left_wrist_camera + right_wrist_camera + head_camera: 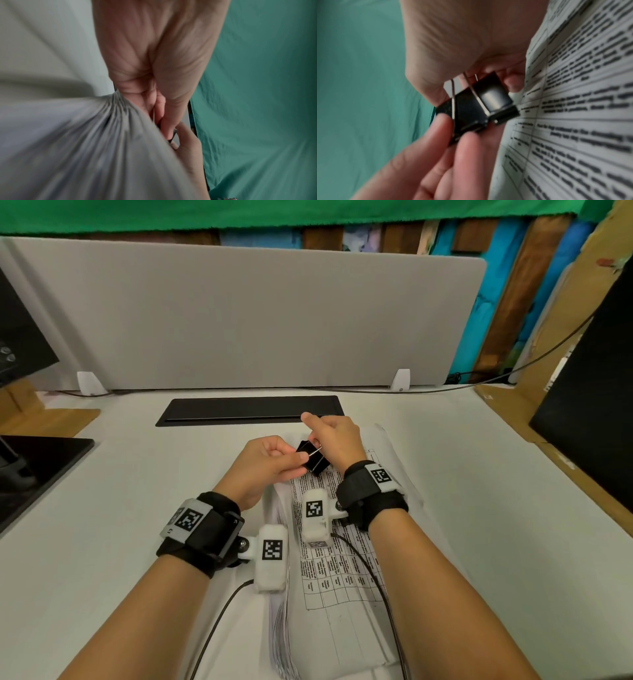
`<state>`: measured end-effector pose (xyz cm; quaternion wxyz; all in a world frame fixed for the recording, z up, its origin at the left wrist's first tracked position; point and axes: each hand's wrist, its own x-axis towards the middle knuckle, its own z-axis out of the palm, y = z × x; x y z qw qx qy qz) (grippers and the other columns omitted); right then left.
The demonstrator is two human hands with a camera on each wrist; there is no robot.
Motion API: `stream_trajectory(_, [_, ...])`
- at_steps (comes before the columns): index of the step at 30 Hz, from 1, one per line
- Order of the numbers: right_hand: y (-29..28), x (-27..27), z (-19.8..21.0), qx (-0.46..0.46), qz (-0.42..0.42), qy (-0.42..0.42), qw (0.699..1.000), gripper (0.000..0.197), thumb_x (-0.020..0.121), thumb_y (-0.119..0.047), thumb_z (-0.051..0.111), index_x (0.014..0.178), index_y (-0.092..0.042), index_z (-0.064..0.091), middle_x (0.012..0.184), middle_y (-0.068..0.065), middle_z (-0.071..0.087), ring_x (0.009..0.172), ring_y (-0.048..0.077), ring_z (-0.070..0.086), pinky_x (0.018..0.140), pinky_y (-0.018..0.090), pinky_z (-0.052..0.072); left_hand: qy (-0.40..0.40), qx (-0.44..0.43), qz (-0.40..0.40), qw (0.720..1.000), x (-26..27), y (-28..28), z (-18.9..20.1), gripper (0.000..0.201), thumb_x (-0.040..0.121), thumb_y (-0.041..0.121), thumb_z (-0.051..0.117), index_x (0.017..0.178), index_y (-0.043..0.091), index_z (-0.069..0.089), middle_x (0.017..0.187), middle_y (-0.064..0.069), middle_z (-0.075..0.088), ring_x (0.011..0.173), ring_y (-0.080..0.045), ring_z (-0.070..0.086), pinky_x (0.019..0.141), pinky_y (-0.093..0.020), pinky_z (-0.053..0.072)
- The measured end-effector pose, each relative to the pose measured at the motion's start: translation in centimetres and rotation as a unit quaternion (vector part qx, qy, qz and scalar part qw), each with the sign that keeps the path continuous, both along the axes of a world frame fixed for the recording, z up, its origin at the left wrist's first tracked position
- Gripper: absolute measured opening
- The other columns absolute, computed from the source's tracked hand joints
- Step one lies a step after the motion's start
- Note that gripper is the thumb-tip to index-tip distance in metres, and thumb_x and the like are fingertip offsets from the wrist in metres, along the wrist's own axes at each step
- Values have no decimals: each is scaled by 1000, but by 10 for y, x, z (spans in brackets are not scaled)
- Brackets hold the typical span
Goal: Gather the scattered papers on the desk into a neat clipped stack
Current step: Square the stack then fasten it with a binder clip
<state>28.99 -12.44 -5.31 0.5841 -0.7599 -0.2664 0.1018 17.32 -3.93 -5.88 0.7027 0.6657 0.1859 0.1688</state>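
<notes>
A black binder clip [313,459] with silver wire handles is held above the far left corner of the paper stack [342,583], whose top sheet is a printed table. My left hand [274,458] pinches the clip's body from the left, its fingertips [447,129] on the black metal. My right hand [330,440] grips the clip [476,108] from the right at the handles, index finger sticking out. The printed sheet [573,108] lies right beside the clip's mouth; whether the jaws bite the paper I cannot tell. In the left wrist view the sheet edges [106,135] fan out under the curled left hand [154,67].
A grey divider panel [239,316] closes the back of the white desk [102,542]. A black cable-tray lid [250,410] lies just beyond the hands. A black monitor base [41,463] stands at the left, a dark box [589,412] at the right. Camera cables [378,580] trail over the papers.
</notes>
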Motion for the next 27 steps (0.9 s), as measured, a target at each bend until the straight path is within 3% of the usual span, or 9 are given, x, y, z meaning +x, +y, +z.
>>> stream_trajectory(3, [-3, 7, -1, 5, -40, 27, 999, 40, 92, -35, 54, 57, -16, 56, 62, -2, 56, 69, 16, 53, 70, 30, 42, -1, 50, 38, 998, -1, 0, 3, 9, 85, 15, 68, 92, 11, 64, 104, -5, 68, 102, -18, 65, 87, -24, 52])
stream_trajectory(6, [-9, 16, -8, 51, -76, 159, 983, 30, 91, -37, 49, 66, -19, 54, 72, 5, 64, 77, 26, 63, 84, 38, 50, 82, 86, 152, 981, -2, 17, -1, 59, 81, 36, 71, 131, 18, 44, 133, 4, 45, 122, -16, 45, 101, -31, 37])
stream_trajectory(10, [-22, 18, -10, 202, -87, 328, 919, 26, 91, -29, 48, 71, -14, 55, 54, 0, 62, 55, 17, 57, 63, 31, 47, 115, -76, 30, 990, 4, 18, -7, 99, 79, 29, 75, 151, 21, 7, 144, -17, 44, 124, -28, 52, 109, -43, 38])
stream_trajectory(14, [-32, 25, -8, 292, -80, 404, 863, 21, 91, -21, 45, 73, -12, 50, 64, 2, 48, 53, 13, 44, 48, 21, 37, 135, -173, -57, 974, 17, 14, -3, 40, 90, 29, 62, 123, 7, 56, 114, -15, 69, 100, -28, 68, 88, -44, 55])
stream_trajectory(16, [-33, 30, -9, 321, -81, 425, 842, 21, 90, -19, 43, 69, -13, 47, 64, 1, 45, 51, 13, 41, 40, 15, 33, 144, -189, -57, 970, 20, 19, 0, 19, 91, 28, 60, 103, 13, 64, 96, -11, 74, 82, -25, 72, 73, -41, 60])
stream_trajectory(19, [-33, 31, -8, 327, -91, 436, 833, 23, 90, -17, 42, 69, -12, 48, 61, 1, 46, 52, 14, 41, 39, 14, 33, 182, -174, -63, 966, 22, 22, 10, 17, 93, 19, 57, 104, 8, 65, 94, -14, 74, 83, -27, 71, 75, -42, 59])
stream_trajectory(22, [-30, 27, -7, 295, -129, 414, 851, 24, 92, -17, 40, 71, -11, 49, 62, 3, 50, 54, 17, 47, 50, 23, 39, 227, -148, -67, 960, 17, 13, 19, 28, 99, 11, 46, 120, -4, 57, 99, -20, 70, 86, -32, 70, 79, -47, 56])
stream_trajectory(24, [-33, 26, 5, 235, -166, 340, 895, 26, 92, -19, 40, 70, -13, 51, 63, 3, 52, 58, 21, 49, 58, 29, 43, 192, -98, -53, 975, 15, 10, 25, 36, 98, 5, 45, 132, -5, 48, 109, -19, 66, 95, -31, 65, 89, -47, 50])
stream_trajectory(27, [-51, 29, 45, 157, -241, 17, 958, 35, 94, -12, 41, 60, -5, 49, 54, -1, 40, 62, 22, 41, 54, 29, 32, 77, -6, -35, 996, 3, -6, 49, 30, 95, 5, 51, 125, 3, 56, 107, -12, 69, 96, -27, 66, 89, -41, 52])
